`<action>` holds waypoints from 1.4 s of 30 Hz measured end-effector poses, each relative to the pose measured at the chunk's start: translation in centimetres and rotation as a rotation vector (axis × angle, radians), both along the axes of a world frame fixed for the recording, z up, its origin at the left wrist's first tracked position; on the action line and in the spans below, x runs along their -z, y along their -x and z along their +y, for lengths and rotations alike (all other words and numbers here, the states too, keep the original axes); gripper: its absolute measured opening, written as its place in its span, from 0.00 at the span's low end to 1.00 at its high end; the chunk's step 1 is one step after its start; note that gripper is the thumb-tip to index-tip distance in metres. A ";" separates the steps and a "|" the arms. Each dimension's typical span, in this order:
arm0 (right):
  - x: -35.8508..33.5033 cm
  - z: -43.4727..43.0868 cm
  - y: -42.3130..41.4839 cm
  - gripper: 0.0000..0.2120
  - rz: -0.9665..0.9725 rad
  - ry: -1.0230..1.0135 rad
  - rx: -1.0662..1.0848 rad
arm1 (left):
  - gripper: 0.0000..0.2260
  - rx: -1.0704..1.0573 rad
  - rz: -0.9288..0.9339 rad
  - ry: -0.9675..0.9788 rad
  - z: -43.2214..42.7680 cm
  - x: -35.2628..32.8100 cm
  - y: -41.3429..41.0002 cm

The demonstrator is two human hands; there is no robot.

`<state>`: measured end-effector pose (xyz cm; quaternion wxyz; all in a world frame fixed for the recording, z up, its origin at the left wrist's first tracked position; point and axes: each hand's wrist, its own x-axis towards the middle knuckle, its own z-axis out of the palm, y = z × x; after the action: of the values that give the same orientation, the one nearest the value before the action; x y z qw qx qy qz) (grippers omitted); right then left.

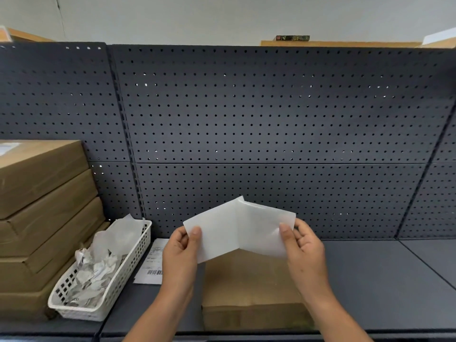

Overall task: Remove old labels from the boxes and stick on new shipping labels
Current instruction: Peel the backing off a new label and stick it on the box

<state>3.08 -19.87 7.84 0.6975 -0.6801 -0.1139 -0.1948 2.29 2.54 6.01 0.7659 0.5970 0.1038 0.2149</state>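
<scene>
At the far left we saw a stack of boxes (pixel 44 193), and the top one carried a pale label (pixel 8 147); we could not tell whether it was old or new. Just beside the stack stood a white basket (pixel 138 253) heaped with crumpled scraps (pixel 98 265), which we took for peeled labels and backings, so several boxes were probably done. A printed sheet (pixel 154 262) with a barcode lay flat on the shelf (pixel 382 280) between the basket and our left hand (pixel 179 253).

That hand pinched the left edge of a white new label (pixel 217 238), held in the air above the brown box (pixel 251 287) in front of us. Our right hand (pixel 304 248) pinched the glossy backing (pixel 266 230), parted from the label along most of its width. The box's visible top showed no label, so we judged the old one gone. Left to do: finish peeling, press the label on, drop the backing.
</scene>
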 end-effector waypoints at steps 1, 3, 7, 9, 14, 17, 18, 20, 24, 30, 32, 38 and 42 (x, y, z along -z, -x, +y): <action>0.1 -0.2 0.0 0.09 -0.016 0.019 0.010 | 0.07 -0.021 0.002 0.004 0.4 0.3 -0.1; 0.1 -0.6 -0.1 0.17 -0.043 0.033 0.037 | 0.06 -0.062 0.011 0.016 1.3 0.8 -0.3; 0.0 -1.0 -0.3 0.10 -0.037 -0.055 0.102 | 0.07 -0.143 0.038 0.098 3.2 1.5 -0.4; 0.1 -0.9 -0.5 0.09 -0.020 -0.085 0.129 | 0.05 -0.166 0.051 0.171 4.3 1.6 -0.3; 0.1 1.2 -0.6 0.09 0.003 -0.107 0.120 | 0.08 -0.211 -0.017 0.280 6.5 1.4 0.6; 0.4 3.3 -0.9 0.09 0.013 -0.075 0.084 | 0.05 -0.269 -0.101 0.259 7.9 0.5 2.0; 0.4 4.2 -0.8 0.09 0.013 -0.054 0.068 | 0.05 -0.292 -0.129 0.242 8.5 0.3 2.6; 0.5 6.1 -0.7 0.09 0.005 -0.025 0.028 | 0.05 -0.332 -0.172 0.199 10.1 -0.4 3.7; 0.7 10.3 -0.7 0.14 -0.021 0.042 -0.060 | 0.07 -0.426 -0.224 0.166 13.7 -1.3 6.0; 1.1 17.4 -1.1 0.17 -0.030 0.158 -0.193 | 0.09 -0.465 -0.230 0.150 17.6 -2.5 9.5; 1.2 19.8 -1.2 0.13 0.013 0.207 -0.249 | 0.09 -0.475 -0.228 0.161 18.5 -2.8 10.5; 2.4 27.4 -1.8 0.18 -0.097 0.425 -0.386 | 0.09 -0.546 -0.237 0.106 20.4 -3.4 12.4; 4.4 32.3 -2.5 0.14 -0.191 0.751 -0.484 | 0.07 -0.587 -0.243 0.037 22.0 -3.5 13.3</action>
<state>5.55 12.45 3.41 0.4143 -0.8188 -0.3960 -0.0330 -11.00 24.54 9.48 0.6888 0.4973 0.1832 0.4946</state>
